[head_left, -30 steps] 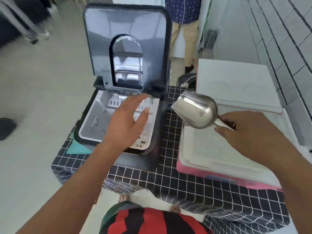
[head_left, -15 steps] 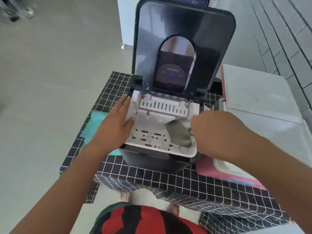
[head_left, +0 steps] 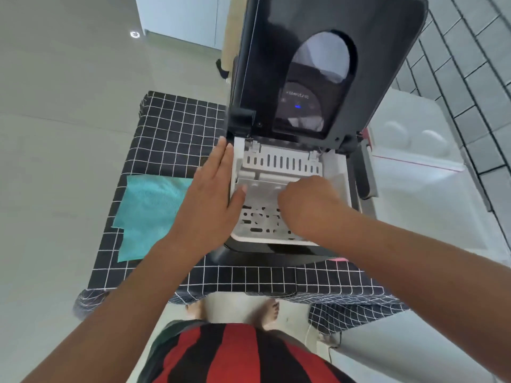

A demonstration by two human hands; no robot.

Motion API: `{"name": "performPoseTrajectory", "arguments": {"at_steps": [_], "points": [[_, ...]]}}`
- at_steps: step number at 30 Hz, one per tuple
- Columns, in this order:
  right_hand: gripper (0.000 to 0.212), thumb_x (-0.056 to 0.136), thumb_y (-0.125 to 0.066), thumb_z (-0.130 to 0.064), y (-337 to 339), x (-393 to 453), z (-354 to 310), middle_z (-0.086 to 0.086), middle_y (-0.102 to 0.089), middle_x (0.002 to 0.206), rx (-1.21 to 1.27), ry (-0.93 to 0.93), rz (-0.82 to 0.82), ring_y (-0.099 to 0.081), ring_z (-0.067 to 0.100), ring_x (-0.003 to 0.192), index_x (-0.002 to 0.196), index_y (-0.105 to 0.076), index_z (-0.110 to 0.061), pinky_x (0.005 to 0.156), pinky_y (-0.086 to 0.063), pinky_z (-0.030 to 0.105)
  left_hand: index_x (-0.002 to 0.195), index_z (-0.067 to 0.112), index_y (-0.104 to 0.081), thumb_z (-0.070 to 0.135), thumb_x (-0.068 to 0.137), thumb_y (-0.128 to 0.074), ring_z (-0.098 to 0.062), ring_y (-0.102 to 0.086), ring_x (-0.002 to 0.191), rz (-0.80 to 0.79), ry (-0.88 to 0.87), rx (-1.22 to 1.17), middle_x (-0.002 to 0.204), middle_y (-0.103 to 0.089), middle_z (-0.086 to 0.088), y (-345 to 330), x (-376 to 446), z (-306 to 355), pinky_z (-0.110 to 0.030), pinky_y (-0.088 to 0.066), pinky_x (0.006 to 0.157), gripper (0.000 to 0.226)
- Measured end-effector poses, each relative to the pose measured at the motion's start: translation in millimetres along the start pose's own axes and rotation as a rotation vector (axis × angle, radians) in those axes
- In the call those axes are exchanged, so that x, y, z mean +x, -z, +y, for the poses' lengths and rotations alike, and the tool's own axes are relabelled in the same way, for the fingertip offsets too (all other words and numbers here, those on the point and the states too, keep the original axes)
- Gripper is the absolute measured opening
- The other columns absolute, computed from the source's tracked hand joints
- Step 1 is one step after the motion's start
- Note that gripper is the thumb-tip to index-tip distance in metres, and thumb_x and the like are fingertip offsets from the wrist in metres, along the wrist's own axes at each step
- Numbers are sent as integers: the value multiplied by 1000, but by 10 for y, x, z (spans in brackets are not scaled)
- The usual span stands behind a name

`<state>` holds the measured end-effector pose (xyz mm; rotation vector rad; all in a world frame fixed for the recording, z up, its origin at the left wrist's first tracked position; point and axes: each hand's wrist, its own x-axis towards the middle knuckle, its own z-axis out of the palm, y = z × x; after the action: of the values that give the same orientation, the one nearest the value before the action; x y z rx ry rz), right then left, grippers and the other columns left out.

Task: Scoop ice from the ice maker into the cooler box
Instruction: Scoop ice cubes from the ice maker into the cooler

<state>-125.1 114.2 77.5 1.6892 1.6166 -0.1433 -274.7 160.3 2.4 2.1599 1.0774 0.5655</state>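
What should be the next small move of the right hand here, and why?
Probably push deeper along the basket and then lift. The right hand is curled inside the open ice maker, hiding whatever it holds, while the left hand rests flat on the left rim. The cooler box waits to the right.

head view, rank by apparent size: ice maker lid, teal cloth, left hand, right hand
1. Ice maker lid, open and upright, by far the largest.
2. Teal cloth, flat on the checked tablecloth.
3. Left hand and right hand look about alike; the right one is curled inside the basket, so no ranking.
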Motion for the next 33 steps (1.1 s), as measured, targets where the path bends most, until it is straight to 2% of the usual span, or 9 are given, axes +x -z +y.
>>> {"name": "performPoseTrajectory", "arguments": {"at_steps": [4, 8, 12, 16, 19, 22, 26, 29, 33], "points": [[24, 78, -46, -3, 134, -32, -65, -1, -42, 59, 103, 105, 149, -38, 17, 48, 58, -39, -14, 43, -25, 26, 158, 18, -4, 34, 104, -36, 1, 1, 147, 20, -7, -83, 164, 8, 13, -32, 11, -35, -28, -11, 121, 64], [25, 84, -47, -14, 194, -96, 128, -1, -35, 58, 196, 44, 231, -44, 22, 55, 62, -36, -14, 53, -36, 31, 158, 20, -4, 35, 105, -34, 2, 2, 148, 18, -15, -121, 164, 7, 15, -59, 10, -76, -38, -16, 122, 63], [13, 78, -47, -2, 94, -152, 345, -1, -39, 61, 57, -71, 100, -41, 20, 54, 74, -51, -14, 51, -32, 29, 158, 20, -2, 35, 105, -32, 2, 4, 148, 11, -23, -121, 164, 9, 15, -70, 15, -90, -42, -18, 122, 63], [14, 85, -47, -10, -15, -85, 275, -3, -45, 65, 50, -53, -49, -37, 15, 51, 83, -60, -15, 46, -29, 27, 158, 19, -3, 33, 104, -33, 3, 4, 148, 18, -26, -133, 164, 9, 15, -71, 16, -100, -38, -18, 122, 63], [17, 84, -44, -5, -8, 22, 128, -1, -43, 66, 42, 13, -133, -42, 17, 59, 69, -47, -11, 55, -36, 26, 158, 19, -4, 29, 104, -35, 4, 4, 148, 25, -21, -141, 164, 8, 16, -76, 15, -94, -36, -20, 121, 63], [21, 80, -45, 0, 69, 93, 54, 1, -48, 67, 63, 38, -118, -51, 19, 65, 62, -43, -12, 61, -45, 29, 158, 18, -5, 26, 105, -37, 3, 3, 148, 28, -27, -149, 164, 7, 14, -78, 16, -89, -36, -21, 121, 62], [20, 76, -50, -2, 135, 79, 43, -1, -46, 61, 98, 87, -7, -43, 16, 52, 60, -47, -14, 46, -31, 24, 158, 17, -6, 26, 105, -36, 3, 3, 148, 31, -30, -165, 164, 6, 14, -85, 17, -94, -31, -18, 120, 62], [20, 75, -58, -8, 168, 69, 98, 0, -46, 59, 180, 133, 68, -44, 16, 49, 59, -47, -14, 44, -29, 23, 158, 18, -6, 27, 105, -36, 4, 3, 148, 36, -30, -165, 164, 6, 15, -89, 12, -100, -29, -17, 119, 62], [37, 84, -61, -19, 71, 68, 251, 0, -45, 56, 307, 124, 70, -43, 13, 49, 55, -40, -15, 44, -27, 23, 158, 18, -5, 28, 105, -35, 3, 3, 148, 31, -30, -167, 164, 6, 13, -87, 12, -93, -38, -21, 121, 61]]}}
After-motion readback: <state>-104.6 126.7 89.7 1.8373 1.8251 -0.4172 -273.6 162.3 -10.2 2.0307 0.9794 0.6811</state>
